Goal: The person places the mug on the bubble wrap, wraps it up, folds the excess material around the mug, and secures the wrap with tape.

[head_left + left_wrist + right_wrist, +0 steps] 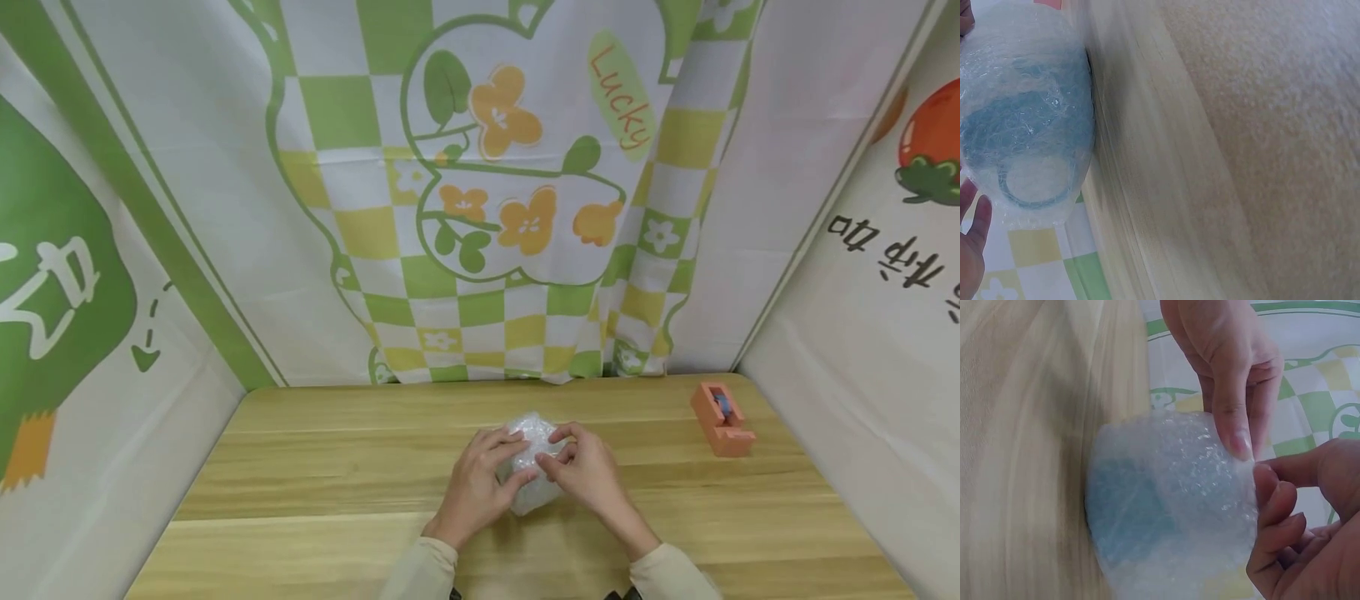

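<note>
A bundle of clear bubble wrap [534,446] stands on the wooden table in front of me. Inside it, a light blue object [1029,125] shows through, with a ring-like blue outline at one end; the wrap blurs its exact kind. My left hand [483,479] holds the bundle from the left, fingers over its top and thumb on the near side. On the right, my right hand [588,468] pinches the wrap at the top with thumb and curled fingers. Both hands meet close together at the wrap's upper edge in the right wrist view.
An orange tape dispenser [723,425] with a blue roll stands at the table's back right. A checkered green and yellow curtain [510,333] hangs behind the wooden table [315,475]. Printed fabric walls close off the left and right sides.
</note>
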A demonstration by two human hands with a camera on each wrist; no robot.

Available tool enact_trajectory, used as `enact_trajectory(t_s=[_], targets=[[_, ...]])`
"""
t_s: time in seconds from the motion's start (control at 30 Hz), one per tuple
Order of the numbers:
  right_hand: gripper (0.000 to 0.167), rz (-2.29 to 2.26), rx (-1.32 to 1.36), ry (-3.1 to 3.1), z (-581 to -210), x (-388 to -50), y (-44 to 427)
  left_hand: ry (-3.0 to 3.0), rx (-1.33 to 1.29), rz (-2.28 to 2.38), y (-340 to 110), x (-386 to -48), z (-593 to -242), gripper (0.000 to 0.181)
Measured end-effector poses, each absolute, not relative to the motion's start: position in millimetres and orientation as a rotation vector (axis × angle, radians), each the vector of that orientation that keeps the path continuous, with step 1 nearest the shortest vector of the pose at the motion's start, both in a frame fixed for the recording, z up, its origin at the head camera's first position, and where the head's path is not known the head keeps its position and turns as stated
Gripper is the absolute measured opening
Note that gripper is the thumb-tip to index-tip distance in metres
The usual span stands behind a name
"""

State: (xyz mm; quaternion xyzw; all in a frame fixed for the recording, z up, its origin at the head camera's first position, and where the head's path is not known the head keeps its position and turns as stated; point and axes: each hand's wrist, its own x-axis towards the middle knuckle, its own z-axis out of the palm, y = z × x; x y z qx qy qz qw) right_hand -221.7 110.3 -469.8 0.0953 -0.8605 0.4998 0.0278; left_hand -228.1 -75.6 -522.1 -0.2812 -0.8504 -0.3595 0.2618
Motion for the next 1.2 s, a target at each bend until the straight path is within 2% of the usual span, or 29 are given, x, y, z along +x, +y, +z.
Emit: enact_trajectory(t_s=[0.27, 0.7, 1.2], targets=[[0.024, 1.368, 0.206, -2.645, -477, -223, 105, -2.298, -0.776, -0.971, -76, -229, -522, 0.038], [0.044, 1.107, 0.022, -2.736, -487, -227, 104, -2.327, -0.795, -0.948, -77, -227, -522, 0.040], [0.046, 1.082, -0.029, -2.720, -494, -232, 101, -2.327, -0.743, -1.032, -76, -225, -523, 0.056]])
